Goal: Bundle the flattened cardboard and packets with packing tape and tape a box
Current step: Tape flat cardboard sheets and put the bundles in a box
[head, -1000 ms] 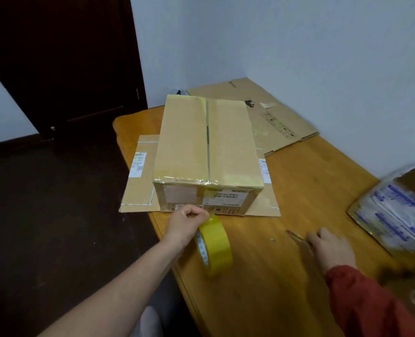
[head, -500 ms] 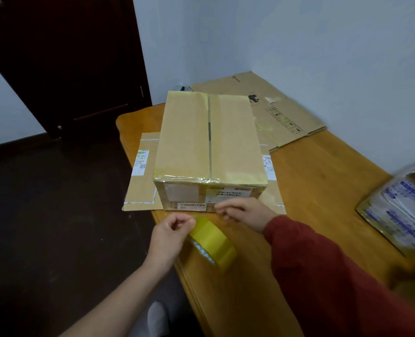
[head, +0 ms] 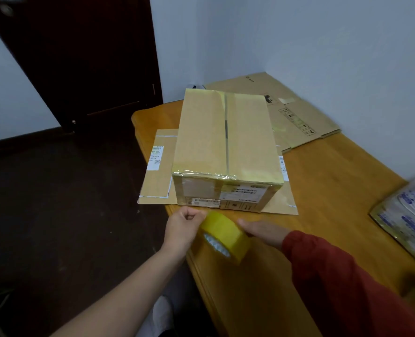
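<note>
Wooden desk (head: 328,190) set in a room corner, pale walls behind, dark door (head: 80,57) and dark floor to the left. Closed cardboard box (head: 226,137) stands on the desk near its left edge; yellowish tape covers its top seam and wraps over the near top edge. Box sits on a sheet of flattened cardboard (head: 156,188) with a white label, which overhangs the desk edge at left. More flattened cardboard (head: 299,117) lies behind the box against the wall corner. Packets (head: 411,215) in clear wrap, blue print, lie at the right edge of view, blurred. Yellow tape roll (head: 223,237) is held tilted just above the desk's near-left edge, in front of the box. Left hand (head: 182,227), bare forearm, fingers curled, pinches at the roll's upper left rim; free tape end not discernible. Right hand (head: 262,232), red sleeve (head: 347,276), grips the roll's far side, fingers partly hidden behind it.
</note>
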